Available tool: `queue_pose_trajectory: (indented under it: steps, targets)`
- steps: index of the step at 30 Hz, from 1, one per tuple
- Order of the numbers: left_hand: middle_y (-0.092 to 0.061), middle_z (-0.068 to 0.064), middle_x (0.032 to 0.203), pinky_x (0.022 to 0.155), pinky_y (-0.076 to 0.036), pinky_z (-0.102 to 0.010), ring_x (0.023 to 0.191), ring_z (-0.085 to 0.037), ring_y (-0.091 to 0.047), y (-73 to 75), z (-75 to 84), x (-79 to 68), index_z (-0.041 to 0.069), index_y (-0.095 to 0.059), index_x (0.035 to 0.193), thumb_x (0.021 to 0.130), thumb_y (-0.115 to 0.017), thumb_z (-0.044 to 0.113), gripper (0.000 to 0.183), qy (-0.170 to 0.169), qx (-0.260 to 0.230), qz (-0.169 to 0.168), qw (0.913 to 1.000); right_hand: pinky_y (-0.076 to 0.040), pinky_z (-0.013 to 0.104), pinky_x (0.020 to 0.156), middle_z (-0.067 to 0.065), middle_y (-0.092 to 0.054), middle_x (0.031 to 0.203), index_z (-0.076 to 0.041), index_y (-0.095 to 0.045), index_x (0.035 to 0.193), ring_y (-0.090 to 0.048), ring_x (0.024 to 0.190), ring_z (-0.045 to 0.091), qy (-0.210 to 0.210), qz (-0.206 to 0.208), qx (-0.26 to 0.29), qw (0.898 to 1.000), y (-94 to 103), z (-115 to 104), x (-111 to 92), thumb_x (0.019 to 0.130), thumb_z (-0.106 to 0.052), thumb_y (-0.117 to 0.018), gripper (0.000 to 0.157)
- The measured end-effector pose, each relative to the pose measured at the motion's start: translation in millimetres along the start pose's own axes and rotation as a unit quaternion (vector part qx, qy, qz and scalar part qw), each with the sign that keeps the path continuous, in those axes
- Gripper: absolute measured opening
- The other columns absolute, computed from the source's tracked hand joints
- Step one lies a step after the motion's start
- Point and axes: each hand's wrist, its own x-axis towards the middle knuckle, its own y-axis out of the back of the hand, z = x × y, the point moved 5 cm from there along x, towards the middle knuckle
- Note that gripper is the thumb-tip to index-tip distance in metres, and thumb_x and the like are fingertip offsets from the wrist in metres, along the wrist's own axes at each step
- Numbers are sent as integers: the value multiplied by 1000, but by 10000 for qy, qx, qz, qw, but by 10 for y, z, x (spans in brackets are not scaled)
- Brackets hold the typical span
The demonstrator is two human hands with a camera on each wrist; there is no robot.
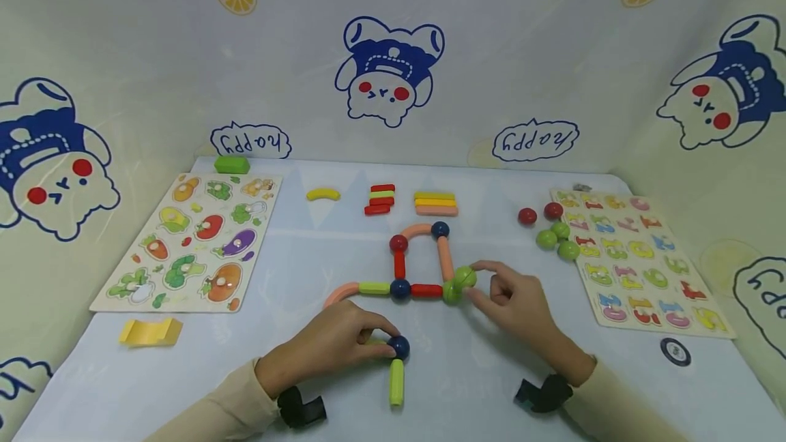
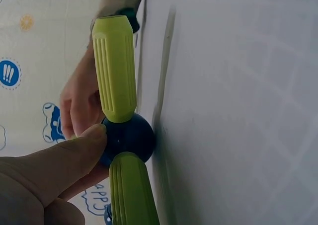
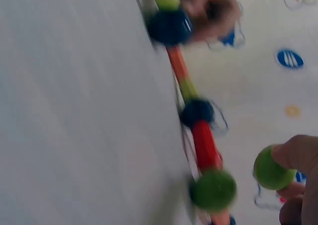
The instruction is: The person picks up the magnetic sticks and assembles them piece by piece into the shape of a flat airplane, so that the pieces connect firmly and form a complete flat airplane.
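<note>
My left hand pinches a navy ball between thumb and finger. Two ridged light-green rods join that ball; one rod points toward the near edge, and the other is mostly behind the fingers in the head view. Between the fingertips of my right hand is a green ball. It is apart from a second green ball at the corner of a built frame. A red rod, navy balls, a red ball and pink rods make up the frame. A curved pink piece reaches behind my left hand.
Loose green balls and red balls lie at right by an animal puzzle board. A vegetable puzzle board lies left, near a yellow block. Short red rods and yellow rods sit at the back.
</note>
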Motion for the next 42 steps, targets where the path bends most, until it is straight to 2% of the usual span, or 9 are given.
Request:
queue_pose_trajectory:
  steps: [5,11,14,17,21,26,32,35,42]
  targets:
    - [-39,19,49,42,-24,-20,40,0,-32,16,7,-2,29,-71,104,82,-68,43,26,-57,40,53,10000,-28,18,40,-14,-34,53,-26,-61,112,-32,45,-1,516,-863,1080,9891,-332,-368,-260,79,-24,-76,36]
    - [-41,21,49,43,-25,-19,41,2,-33,17,4,-12,29,-71,103,82,-68,42,25,-160,83,150,9997,-26,12,41,-8,-34,55,-17,-57,118,-28,51,-8,1656,-1943,2220,9410,-639,-780,-584,83,-14,-72,39]
    - [-39,21,48,44,-24,-19,40,2,-32,19,4,-16,30,-71,102,82,-68,43,24,-187,146,207,9995,-26,8,43,-8,-35,56,-17,-55,122,-29,53,-11,2113,-2434,2293,9185,-713,-935,-700,86,-17,-69,39]
    - [-37,20,47,44,-23,-19,40,1,-31,19,3,-18,30,-71,102,82,-68,43,25,-192,142,232,9994,-27,6,45,-10,-37,58,-18,-54,124,-31,55,-11,2511,-2675,2033,9078,-756,-1018,-763,88,-21,-67,38]
    - [-35,19,48,44,-23,-20,40,0,-30,21,2,-21,30,-71,103,82,-68,43,25,-145,107,218,9996,-26,3,48,-13,-39,58,-18,-55,123,-31,54,-10,2987,-2426,1501,9107,-775,-1048,-781,88,-25,-66,37]
    - [-34,18,48,44,-23,-20,40,0,-30,24,3,-27,30,-71,103,82,-68,44,26,-109,138,201,9996,-25,3,49,-15,-40,58,-18,-55,122,-30,53,-9,3288,-2150,1256,9110,-781,-1045,-785,88,-24,-66,37]
    - [-35,18,48,45,-24,-20,41,0,-32,17,5,-25,30,-70,103,81,-68,45,27,-131,177,173,9996,-32,1,56,-16,-46,62,-21,-51,129,-38,58,-13,2923,-2834,1284,9043,-844,-1000,-811,91,-28,-62,41]
    - [-35,18,48,45,-24,-20,41,0,-33,13,4,-22,30,-70,103,81,-68,46,27,-99,196,138,9997,-35,2,59,-16,-50,66,-20,-51,129,-42,61,-13,2841,-2865,1309,9056,-849,-1003,-811,91,-29,-62,41]
    - [-35,17,48,44,-25,-20,41,-1,-34,30,12,-45,32,-68,107,82,-68,46,29,-20,393,98,9992,-28,4,47,-18,-50,66,-21,-55,126,-35,56,-12,2575,-2852,1402,9125,-846,-990,-807,91,-28,-62,36]
